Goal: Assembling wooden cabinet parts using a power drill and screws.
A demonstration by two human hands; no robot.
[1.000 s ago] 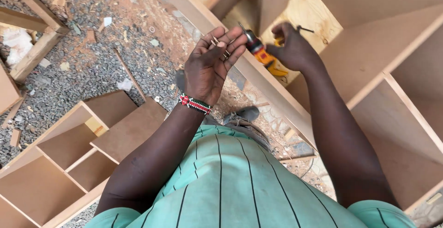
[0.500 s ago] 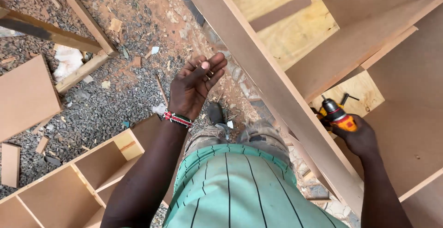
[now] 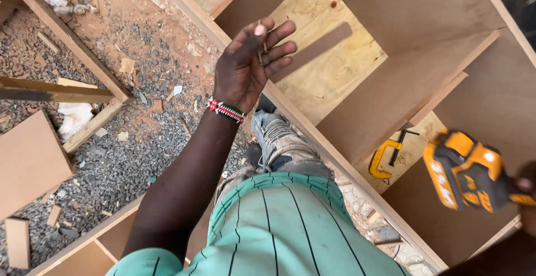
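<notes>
My left hand point(image 3: 248, 63) is raised palm-up over the edge board of a large wooden cabinet point(image 3: 413, 75), fingers loosely curled around a few small screws point(image 3: 262, 50). A beaded bracelet point(image 3: 225, 110) circles that wrist. At the right edge my right hand point(image 3: 525, 189) is mostly out of frame and grips an orange and black cordless drill point(image 3: 466, 170) above a lower compartment of the cabinet.
A yellow clamp point(image 3: 385, 156) lies on the plywood back inside the cabinet. A loose brown strip point(image 3: 312, 50) rests in the upper compartment. Gravel with wood scraps, a timber frame point(image 3: 67, 41) and a board point(image 3: 28, 161) lie at left; a smaller shelf unit point(image 3: 95, 248) sits bottom left.
My left hand has moved up and right over the cabinet edge. My right hand has swung the drill to the far right and closer to the camera; the view shifted.
</notes>
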